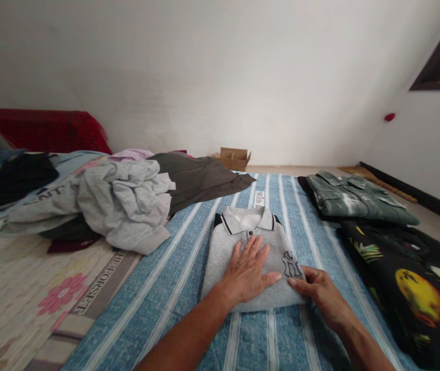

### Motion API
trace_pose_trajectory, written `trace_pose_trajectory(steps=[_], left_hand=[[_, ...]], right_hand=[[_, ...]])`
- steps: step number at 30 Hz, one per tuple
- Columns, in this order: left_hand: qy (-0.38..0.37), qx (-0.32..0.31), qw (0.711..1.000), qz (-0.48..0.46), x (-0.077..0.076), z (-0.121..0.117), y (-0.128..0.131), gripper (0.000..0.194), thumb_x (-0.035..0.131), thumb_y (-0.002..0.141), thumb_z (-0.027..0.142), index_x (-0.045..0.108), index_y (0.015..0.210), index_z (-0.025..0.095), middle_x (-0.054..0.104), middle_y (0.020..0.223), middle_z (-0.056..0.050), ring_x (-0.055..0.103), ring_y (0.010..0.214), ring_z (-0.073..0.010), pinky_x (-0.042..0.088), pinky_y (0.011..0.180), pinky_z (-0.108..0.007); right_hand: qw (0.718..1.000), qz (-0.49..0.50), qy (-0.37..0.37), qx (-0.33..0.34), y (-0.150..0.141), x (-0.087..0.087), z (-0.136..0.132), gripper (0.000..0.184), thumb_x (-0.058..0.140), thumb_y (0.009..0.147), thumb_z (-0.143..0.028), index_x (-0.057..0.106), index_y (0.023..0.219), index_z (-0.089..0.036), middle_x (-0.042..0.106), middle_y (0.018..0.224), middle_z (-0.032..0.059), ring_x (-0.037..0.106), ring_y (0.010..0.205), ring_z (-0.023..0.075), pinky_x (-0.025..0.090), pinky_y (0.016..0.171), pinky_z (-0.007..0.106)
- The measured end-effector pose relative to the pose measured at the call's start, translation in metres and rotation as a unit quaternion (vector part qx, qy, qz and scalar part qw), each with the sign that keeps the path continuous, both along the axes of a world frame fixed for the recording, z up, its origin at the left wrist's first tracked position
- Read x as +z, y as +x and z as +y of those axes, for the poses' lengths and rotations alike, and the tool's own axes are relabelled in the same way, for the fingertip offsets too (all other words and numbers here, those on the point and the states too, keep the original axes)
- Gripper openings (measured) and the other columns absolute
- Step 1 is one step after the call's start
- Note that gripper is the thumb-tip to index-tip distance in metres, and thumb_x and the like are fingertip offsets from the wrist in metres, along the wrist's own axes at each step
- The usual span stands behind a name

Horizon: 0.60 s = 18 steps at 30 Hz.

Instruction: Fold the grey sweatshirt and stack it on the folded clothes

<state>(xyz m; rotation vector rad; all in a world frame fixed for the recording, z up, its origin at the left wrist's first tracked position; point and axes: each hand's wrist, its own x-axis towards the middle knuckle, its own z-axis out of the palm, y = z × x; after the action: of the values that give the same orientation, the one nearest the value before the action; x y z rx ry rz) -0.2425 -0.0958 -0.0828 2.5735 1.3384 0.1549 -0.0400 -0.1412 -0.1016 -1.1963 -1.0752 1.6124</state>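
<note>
A grey polo shirt [220, 257] lies folded into a rectangle, its collar with dark stripes pointing away from me and a dark letter emblem on its right side. My left hand [246, 270] rests flat on the front of it, fingers spread, just below the collar button. At the shirt's right edge, my right hand [316, 291] pinches the cloth beside the emblem, thumb on top and the other fingers partly hidden under the edge. Beneath the shirt is a blue striped sheet [173, 273].
Left of the sheet, a crumpled grey garment [127, 201] tops a loose clothes heap with dark brown cloth [204, 180]. To the right lie a folded green garment [355, 196] and a black fruit-print garment [409, 278]. A cardboard box [233, 158] stands by the wall.
</note>
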Motion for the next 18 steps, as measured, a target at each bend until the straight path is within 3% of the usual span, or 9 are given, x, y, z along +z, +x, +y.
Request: trace_pose_trajectory(steps=[13, 18], left_hand=[[0.009, 0.002, 1.0, 0.022, 0.0016, 0.001, 0.0011, 0.081, 0.021, 0.085, 0.072, 0.025, 0.145, 0.018, 0.011, 0.155, -0.011, 0.003, 0.142, -0.0261, 0.008, 0.112, -0.054], [0.021, -0.006, 1.0, 0.02, -0.0006, 0.0023, -0.0001, 0.082, 0.021, 0.085, 0.072, 0.025, 0.146, 0.018, 0.016, 0.154, -0.011, 0.006, 0.142, -0.0262, 0.008, 0.112, -0.054]], right_hand=[[1.0, 0.001, -0.004, 0.013, -0.002, 0.003, 0.0023, 0.037, 0.074, 0.066, -0.047, 0.064, 0.076, -0.013, 0.062, 0.065, 0.0006, 0.048, 0.054, 0.0111, 0.034, 0.052, 0.023], [0.999, -0.036, -0.016, -0.036, -0.0054, 0.0046, 0.0026, 0.037, 0.074, 0.063, -0.049, 0.059, 0.07, -0.016, 0.057, 0.059, -0.0024, 0.045, 0.05, 0.01, 0.031, 0.049, 0.023]])
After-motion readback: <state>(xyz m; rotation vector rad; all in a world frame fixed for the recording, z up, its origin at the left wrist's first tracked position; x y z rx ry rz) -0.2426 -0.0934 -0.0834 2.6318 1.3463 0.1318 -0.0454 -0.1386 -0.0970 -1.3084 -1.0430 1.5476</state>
